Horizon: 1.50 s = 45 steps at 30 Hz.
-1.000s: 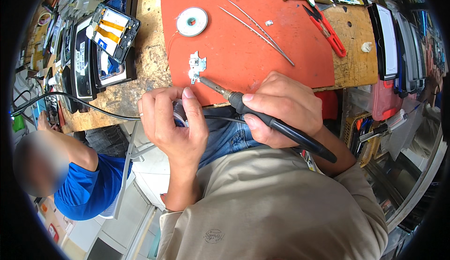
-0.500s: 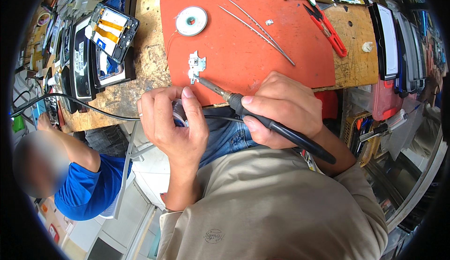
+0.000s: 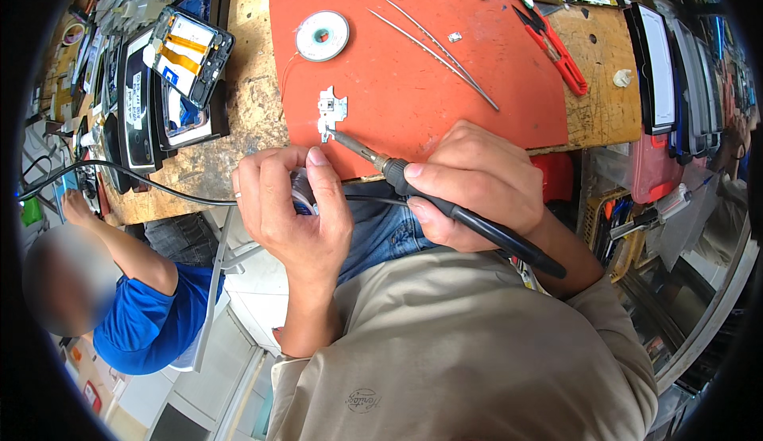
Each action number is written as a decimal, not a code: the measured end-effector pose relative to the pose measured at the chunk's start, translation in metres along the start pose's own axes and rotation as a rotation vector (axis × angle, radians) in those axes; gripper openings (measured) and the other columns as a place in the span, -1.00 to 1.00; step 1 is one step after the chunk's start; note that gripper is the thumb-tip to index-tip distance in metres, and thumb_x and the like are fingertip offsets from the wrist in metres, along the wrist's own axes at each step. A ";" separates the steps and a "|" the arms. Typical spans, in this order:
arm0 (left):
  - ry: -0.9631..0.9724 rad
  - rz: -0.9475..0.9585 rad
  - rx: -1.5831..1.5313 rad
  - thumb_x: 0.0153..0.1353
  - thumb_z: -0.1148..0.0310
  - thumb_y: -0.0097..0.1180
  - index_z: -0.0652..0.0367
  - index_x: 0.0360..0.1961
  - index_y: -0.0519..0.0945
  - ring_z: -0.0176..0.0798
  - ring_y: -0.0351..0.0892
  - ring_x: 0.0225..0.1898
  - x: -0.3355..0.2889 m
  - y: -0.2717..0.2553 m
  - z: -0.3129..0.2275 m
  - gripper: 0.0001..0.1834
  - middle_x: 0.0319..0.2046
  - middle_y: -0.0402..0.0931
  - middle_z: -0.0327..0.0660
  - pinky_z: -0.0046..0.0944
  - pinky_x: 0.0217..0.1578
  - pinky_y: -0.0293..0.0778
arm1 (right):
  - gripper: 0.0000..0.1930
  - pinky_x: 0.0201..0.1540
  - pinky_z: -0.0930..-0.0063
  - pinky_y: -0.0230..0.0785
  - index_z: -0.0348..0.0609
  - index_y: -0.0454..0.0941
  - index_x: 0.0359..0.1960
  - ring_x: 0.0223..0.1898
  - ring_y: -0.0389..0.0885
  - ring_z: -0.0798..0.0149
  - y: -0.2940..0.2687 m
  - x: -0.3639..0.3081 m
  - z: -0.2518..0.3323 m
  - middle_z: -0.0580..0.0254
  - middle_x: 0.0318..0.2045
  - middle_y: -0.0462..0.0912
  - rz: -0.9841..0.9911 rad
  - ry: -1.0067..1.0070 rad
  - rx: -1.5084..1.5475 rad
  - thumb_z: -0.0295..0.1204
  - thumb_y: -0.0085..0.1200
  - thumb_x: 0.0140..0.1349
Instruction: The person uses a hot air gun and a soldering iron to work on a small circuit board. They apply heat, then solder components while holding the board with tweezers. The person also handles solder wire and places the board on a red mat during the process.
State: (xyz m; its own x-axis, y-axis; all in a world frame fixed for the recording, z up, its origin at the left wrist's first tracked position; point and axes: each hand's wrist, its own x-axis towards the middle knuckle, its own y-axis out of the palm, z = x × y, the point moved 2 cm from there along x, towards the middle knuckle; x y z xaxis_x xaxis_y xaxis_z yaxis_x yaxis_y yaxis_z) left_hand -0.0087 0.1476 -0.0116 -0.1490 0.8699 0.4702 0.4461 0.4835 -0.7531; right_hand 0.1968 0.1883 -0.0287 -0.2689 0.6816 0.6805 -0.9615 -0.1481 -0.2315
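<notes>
In my right hand (image 3: 486, 183) is a soldering iron (image 3: 501, 236), gripped like a pen with its black handle slanting down to the right. Its metal tip meets the lower end of a small whitish circuit board (image 3: 333, 108), which lies on the red mat (image 3: 413, 91). My left hand (image 3: 292, 206) is closed at the mat's near edge, just below the board. Its curled fingers hold a small round spool (image 3: 301, 190), mostly hidden by them. The iron's black cable (image 3: 159, 182) runs behind my left hand.
On the mat lie a white wire spool (image 3: 323, 36), tweezers (image 3: 437, 53) and a tiny metal part (image 3: 455, 36). Red-handled cutters (image 3: 566, 67) rest at its right edge. An opened phone (image 3: 191, 53) leans on stacked phone parts at left. A person in blue (image 3: 155, 318) sits at lower left.
My hands and the iron hold nearly the same pose, with the tip still at the board's lower end. The whole view has shifted very slightly. The other person's arm has moved a little.
</notes>
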 end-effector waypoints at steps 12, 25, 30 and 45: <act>-0.061 -0.010 -0.066 0.22 0.61 0.34 0.24 -0.29 0.64 0.01 0.54 -0.27 -0.004 -0.002 0.003 -0.89 -0.31 0.59 -0.09 -0.05 -0.18 0.44 | -0.57 -0.37 0.25 0.49 -0.30 0.73 -0.05 -0.44 0.63 0.12 -0.002 0.000 0.001 0.14 -0.40 0.63 0.012 0.008 0.022 -0.66 0.49 -0.04; -0.026 0.015 -0.022 0.19 0.61 0.36 0.24 -0.24 0.69 0.00 0.57 -0.25 -0.003 -0.004 0.002 -0.87 -0.29 0.63 -0.09 -0.06 -0.19 0.46 | -0.59 -0.37 0.23 0.51 -0.32 0.72 -0.06 -0.43 0.65 0.10 -0.003 -0.001 0.001 0.12 -0.38 0.63 0.012 0.005 0.015 -0.63 0.50 -0.01; -0.099 -0.022 -0.059 0.21 0.63 0.34 0.27 -0.19 0.70 0.00 0.59 -0.24 -0.005 -0.002 0.001 -0.86 -0.27 0.64 -0.07 -0.08 -0.18 0.48 | -0.59 -0.37 0.22 0.51 -0.32 0.72 -0.06 -0.43 0.65 0.09 -0.003 -0.001 0.001 0.11 -0.39 0.63 0.011 -0.003 0.005 -0.63 0.50 -0.01; 0.011 0.029 -0.030 0.11 0.61 0.36 0.17 -0.11 0.86 -0.10 0.52 -0.26 -0.004 -0.003 0.004 -0.70 -0.34 0.57 -0.16 -0.12 -0.20 0.39 | -0.56 -0.36 0.23 0.50 -0.31 0.71 -0.04 -0.42 0.65 0.11 -0.002 -0.001 0.001 0.14 -0.38 0.63 0.018 -0.017 -0.016 -0.63 0.51 -0.02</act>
State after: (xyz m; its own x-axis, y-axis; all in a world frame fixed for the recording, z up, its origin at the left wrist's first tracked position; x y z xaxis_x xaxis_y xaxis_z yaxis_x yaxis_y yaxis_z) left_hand -0.0127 0.1427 -0.0131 -0.1259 0.8822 0.4537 0.4761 0.4550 -0.7526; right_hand 0.1988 0.1872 -0.0282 -0.2867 0.6667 0.6879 -0.9556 -0.1485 -0.2544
